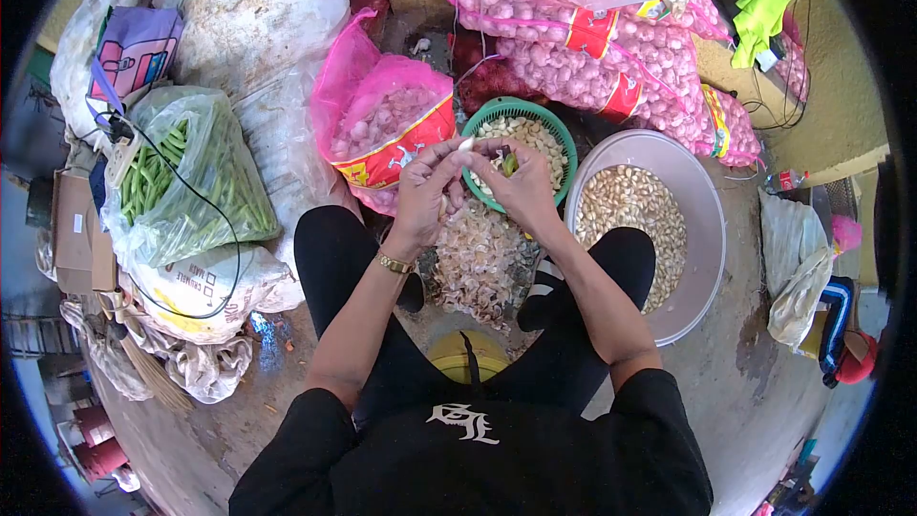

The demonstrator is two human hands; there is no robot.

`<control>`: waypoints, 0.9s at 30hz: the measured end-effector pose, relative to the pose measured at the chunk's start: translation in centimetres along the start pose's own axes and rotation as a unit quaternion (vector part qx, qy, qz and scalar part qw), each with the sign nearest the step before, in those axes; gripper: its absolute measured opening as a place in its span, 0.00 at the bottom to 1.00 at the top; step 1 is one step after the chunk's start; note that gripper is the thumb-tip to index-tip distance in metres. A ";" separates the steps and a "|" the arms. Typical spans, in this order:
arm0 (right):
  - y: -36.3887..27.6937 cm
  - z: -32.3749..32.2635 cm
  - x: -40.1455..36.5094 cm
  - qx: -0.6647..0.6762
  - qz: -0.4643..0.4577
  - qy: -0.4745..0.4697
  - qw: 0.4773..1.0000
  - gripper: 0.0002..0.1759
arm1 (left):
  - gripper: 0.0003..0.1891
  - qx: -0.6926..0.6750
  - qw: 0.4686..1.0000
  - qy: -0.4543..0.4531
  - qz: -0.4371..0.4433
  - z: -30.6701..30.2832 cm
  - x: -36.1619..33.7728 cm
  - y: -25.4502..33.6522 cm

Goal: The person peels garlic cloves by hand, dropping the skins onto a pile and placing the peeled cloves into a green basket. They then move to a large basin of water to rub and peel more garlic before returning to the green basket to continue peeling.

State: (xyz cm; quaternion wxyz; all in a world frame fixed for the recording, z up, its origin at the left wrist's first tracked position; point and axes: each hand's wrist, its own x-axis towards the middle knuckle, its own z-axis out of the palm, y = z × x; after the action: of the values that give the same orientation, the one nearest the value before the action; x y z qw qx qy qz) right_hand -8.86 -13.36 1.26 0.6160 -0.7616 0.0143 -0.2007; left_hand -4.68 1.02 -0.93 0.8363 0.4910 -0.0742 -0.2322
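A pale peeled garlic clove (466,144) sits between the fingertips of my two hands, above the heap of skins. My left hand (425,193) is closed, pinching the clove from the left; a wristband circles that wrist. My right hand (521,193) is closed too, its thumb close to the clove. A small dark and yellow-green thing (510,164) shows in its curled fingers; I cannot tell what it is. Just beyond my right hand, a green basket (571,145) holds peeled cloves. Papery garlic skins (482,263) lie heaped below my hands, between my feet.
A wide whitish tub (705,229) of garlic cloves stands at my right knee. An opened pink net sack (330,86) of garlic is ahead on the left, with full garlic sacks (611,67) stacked behind the basket. On the left rests a plastic bag (191,172) of green beans.
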 end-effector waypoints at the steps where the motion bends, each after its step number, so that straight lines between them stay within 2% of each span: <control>1: -0.1 0.0 0.0 0.015 0.023 0.002 1.000 0.11 | 0.15 0.019 0.999 0.012 0.024 0.1 0.2 -0.5; 6: 0.7 0.2 -0.1 0.004 0.009 0.010 1.000 0.10 | 0.14 0.085 0.993 0.030 0.071 0.1 0.1 -0.6; 9: 0.6 0.2 -0.1 0.024 0.022 0.014 0.999 0.09 | 0.15 0.054 0.997 0.021 0.041 0.4 -0.1 -0.3; 11: 0.3 0.2 -0.1 0.032 0.032 0.015 0.999 0.09 | 0.15 -0.052 0.998 -0.016 0.004 0.4 -0.2 -0.1; 12: 0.0 0.3 -0.2 0.059 0.056 0.014 0.997 0.08 | 0.15 -0.052 0.998 -0.016 0.004 0.3 -0.2 -0.1; 14: -0.2 0.2 -0.2 0.085 0.081 0.014 0.993 0.08 | 0.14 -0.117 0.991 -0.037 -0.059 0.0 -0.1 -0.1; 17: 0.0 0.3 -0.1 0.136 0.121 0.019 0.983 0.07 | 0.13 -0.148 0.985 -0.044 -0.071 0.0 0.1 -0.5; 19: 0.5 0.4 -0.2 0.057 0.042 0.038 0.997 0.07 | 0.13 -0.115 0.991 -0.018 -0.063 0.7 0.0 -0.5; 20: 0.5 0.2 -0.3 0.057 0.041 0.038 0.997 0.07 | 0.13 -0.082 0.995 0.009 -0.055 1.0 0.0 -0.5; 22: -0.4 -0.1 -0.4 -0.075 0.039 0.017 0.996 0.06 | 0.13 -0.043 0.999 0.007 -0.033 0.5 0.0 -0.9; 23: -0.1 0.0 -0.4 -0.075 0.039 0.017 0.996 0.06 | 0.14 -0.004 1.000 0.005 -0.011 0.3 0.0 -1.1; 26: 0.1 0.3 -0.4 -0.009 0.050 0.025 0.998 0.07 | 0.14 0.001 1.000 0.016 -0.006 0.9 -0.2 -0.4; 27: -0.6 0.2 -0.3 0.084 0.133 0.023 0.987 0.07 | 0.14 0.001 1.000 0.016 -0.005 0.8 -0.1 -0.4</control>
State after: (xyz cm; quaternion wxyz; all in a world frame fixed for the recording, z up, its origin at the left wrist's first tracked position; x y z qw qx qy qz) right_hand -9.17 -12.98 1.68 0.6984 -0.6937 0.1126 -0.1351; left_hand -5.21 0.25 -0.82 0.8354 0.4963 -0.0586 -0.2288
